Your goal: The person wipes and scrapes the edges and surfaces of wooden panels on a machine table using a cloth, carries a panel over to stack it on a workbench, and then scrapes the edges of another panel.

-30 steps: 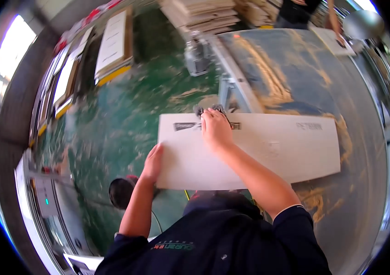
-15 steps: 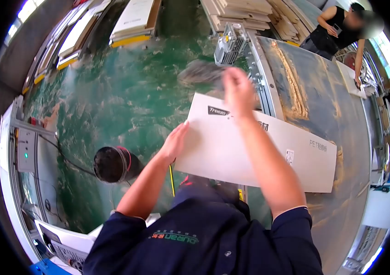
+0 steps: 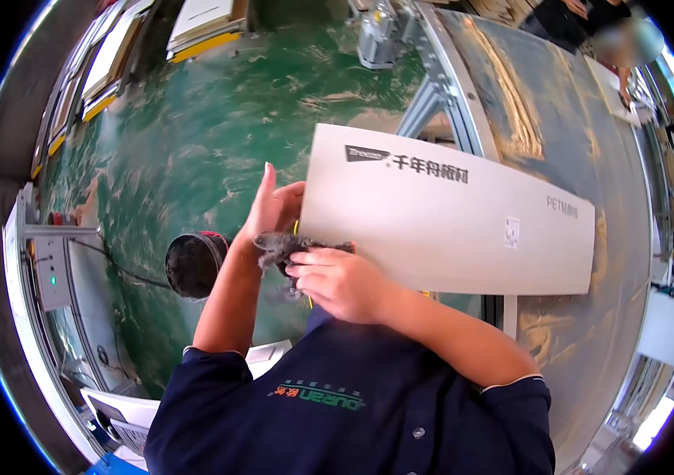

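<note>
A white printed board (image 3: 432,214) lies in front of me, its right part over the dusty grey table. My right hand (image 3: 337,283) is closed on a dark grey, fluffy cloth (image 3: 280,249) near the board's lower left corner. At the board's left edge is my left hand (image 3: 274,207), thumb raised and fingers apart; its fingertips pass close to or behind the edge, and contact is hard to tell. The cloth hangs just below that hand.
A black bucket (image 3: 194,265) stands on the green floor at left. The dusty table (image 3: 590,182) has a metal frame (image 3: 452,87) along its left side. Stacked boards (image 3: 206,24) lie at the top left. Another person (image 3: 563,20) is at the table's far end.
My right hand has brought the cloth from beyond the board's far edge down to its near left corner. My left hand's thumb has lifted off the board. The bucket appears little changed.
</note>
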`<state>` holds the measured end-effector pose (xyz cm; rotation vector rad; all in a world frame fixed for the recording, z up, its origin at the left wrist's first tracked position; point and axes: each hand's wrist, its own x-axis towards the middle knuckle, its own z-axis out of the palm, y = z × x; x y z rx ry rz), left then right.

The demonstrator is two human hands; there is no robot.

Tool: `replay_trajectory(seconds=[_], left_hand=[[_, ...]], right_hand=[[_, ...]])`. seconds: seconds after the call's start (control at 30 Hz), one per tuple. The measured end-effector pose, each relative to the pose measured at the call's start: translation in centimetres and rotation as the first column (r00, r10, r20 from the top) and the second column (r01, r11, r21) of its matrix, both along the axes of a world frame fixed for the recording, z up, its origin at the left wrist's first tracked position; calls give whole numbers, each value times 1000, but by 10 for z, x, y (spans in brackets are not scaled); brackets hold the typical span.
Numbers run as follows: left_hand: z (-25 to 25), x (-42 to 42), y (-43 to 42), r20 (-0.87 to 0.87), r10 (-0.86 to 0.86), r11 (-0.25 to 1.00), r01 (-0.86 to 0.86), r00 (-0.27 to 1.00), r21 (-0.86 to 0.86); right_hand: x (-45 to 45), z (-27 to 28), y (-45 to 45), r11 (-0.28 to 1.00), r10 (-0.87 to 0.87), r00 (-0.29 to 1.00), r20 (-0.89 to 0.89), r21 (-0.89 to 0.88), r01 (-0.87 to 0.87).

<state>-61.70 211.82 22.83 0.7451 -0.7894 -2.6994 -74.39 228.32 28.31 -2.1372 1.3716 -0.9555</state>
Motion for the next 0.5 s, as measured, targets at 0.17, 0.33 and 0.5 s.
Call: replay_trajectory(seconds=[0.17, 0.33, 0.5], left_hand=[[-2, -9, 9, 108, 56, 967, -27, 993, -255], [23, -18, 29, 254, 182, 922, -75, 950, -380], [14, -19, 30, 270, 176, 918, -59, 947, -393]], right_hand=[[-125, -11, 71, 876, -482, 868, -118, -82, 475], [-284, -17, 285, -58, -941, -86, -327, -94, 994], [-250, 35, 270, -209, -977, -211, -24, -48, 977]])
